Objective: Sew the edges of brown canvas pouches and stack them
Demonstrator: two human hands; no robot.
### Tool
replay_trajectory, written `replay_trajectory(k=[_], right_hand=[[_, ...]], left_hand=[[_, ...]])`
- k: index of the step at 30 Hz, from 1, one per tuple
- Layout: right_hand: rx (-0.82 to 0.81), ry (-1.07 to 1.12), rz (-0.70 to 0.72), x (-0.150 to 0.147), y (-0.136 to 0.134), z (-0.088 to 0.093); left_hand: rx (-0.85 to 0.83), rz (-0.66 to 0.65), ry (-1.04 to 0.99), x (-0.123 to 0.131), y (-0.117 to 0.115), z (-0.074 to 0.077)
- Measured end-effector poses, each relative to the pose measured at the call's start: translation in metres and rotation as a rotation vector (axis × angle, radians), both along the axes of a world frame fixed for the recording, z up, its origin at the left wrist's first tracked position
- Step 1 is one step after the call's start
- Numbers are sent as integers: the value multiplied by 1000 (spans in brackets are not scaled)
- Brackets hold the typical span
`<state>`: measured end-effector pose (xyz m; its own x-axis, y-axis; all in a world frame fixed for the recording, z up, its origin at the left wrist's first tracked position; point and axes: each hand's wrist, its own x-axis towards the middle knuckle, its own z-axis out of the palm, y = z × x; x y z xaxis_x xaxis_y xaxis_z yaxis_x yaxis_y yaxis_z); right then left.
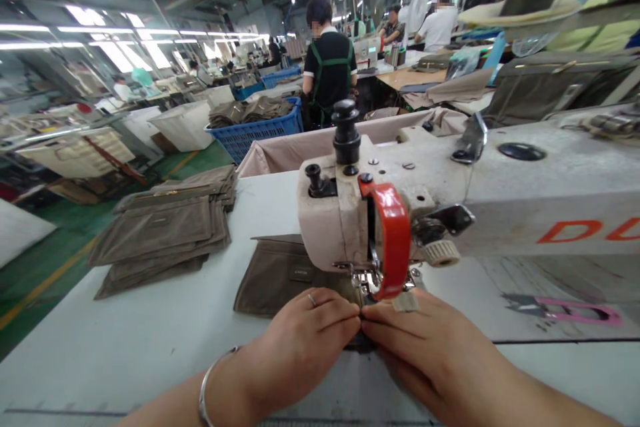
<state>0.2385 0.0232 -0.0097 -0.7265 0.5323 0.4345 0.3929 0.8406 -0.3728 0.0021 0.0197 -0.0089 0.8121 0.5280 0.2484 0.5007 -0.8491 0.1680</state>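
Note:
A white sewing machine (450, 200) with a red guard (395, 240) stands on the pale table (150, 340). Under its needle lies a brown fabric piece (280, 277) with a small label. My left hand (305, 333), ring on one finger and bracelet at the wrist, presses the fabric's near edge just left of the presser foot, fingers held together and flat. My right hand (425, 340) meets it fingertip to fingertip right of the foot, also flat on the fabric. The fabric under both hands is mostly hidden.
A stack of brown fabric pieces (165, 230) lies at the table's left. Pink-handled snips (565, 310) rest at the right. Behind the machine are a fabric-lined bin (310, 143), a blue crate (255, 130) of pieces, and a person in a green apron (327, 67) facing away.

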Motion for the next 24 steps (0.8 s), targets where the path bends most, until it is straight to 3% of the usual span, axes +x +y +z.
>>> replay_trajectory(k=[3,9,14,21,24], right_hand=[[39,12,-7,-3,0,-2],[66,-22,-123,-9,5,-14],[41,-92,-171,-11,8,-20],[48,-65,-175,-9,6,-23],[31,-62,-175,-9,6,-23]], left_hand=[[41,4,-34,-2,3,-7],[-51,78,-9,-4,23,-10],[25,127,21,0,40,-11],[124,211,48,4,51,-23],[126,216,34,5,52,-17]])
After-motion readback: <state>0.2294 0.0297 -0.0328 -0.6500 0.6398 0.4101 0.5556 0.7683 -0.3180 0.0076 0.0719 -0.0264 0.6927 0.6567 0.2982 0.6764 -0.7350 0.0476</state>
